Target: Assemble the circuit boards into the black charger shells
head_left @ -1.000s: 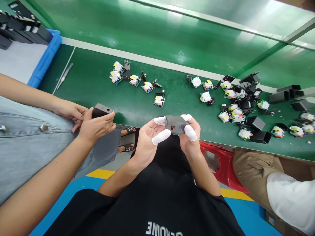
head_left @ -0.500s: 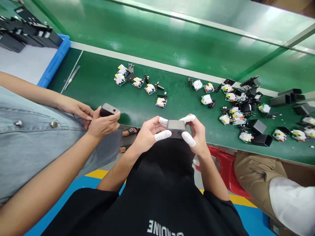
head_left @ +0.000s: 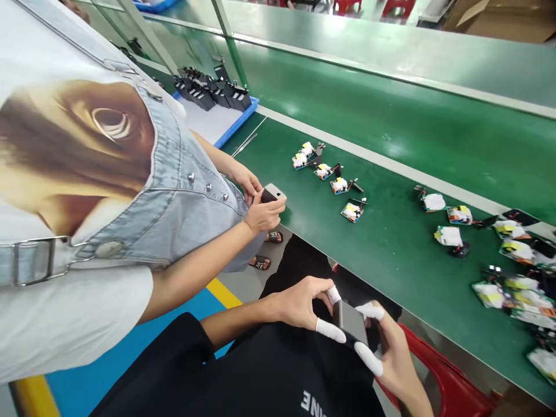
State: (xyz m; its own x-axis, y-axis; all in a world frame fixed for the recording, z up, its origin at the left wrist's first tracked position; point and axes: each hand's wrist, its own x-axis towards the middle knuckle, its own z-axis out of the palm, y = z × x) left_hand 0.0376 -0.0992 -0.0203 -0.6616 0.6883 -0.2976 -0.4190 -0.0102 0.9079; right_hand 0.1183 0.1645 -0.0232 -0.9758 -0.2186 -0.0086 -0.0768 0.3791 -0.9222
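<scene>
While the left hand [head_left: 299,304] and the right hand [head_left: 393,347] grip a small dark box [head_left: 351,321] by its opposite ends, white covers [head_left: 330,330] sheathe the thumbs and fingertips that press on it; each grip is narrow, no wider than the box, which is held over the lap on the near side of the edge of the green bench [head_left: 391,255]; the fingers hide part of its sides.

To the left a co-worker in a denim garment [head_left: 182,202] fills much of the view, standing between the person and a blue tray [head_left: 237,123] and covering part of it; dark cases [head_left: 208,92] crowd the tray's far side; the co-worker's hands [head_left: 264,215] hold a similar box [head_left: 273,194] near the bench edge.

A slim metal tool [head_left: 245,145] lies near the tray; beyond the held box, a loose group of circuit boards [head_left: 353,211] with white and yellow tops sits mid-bench, and a denser cluster [head_left: 516,298] crowds the right; a red chair [head_left: 438,370] is partly hidden behind the right arm.
</scene>
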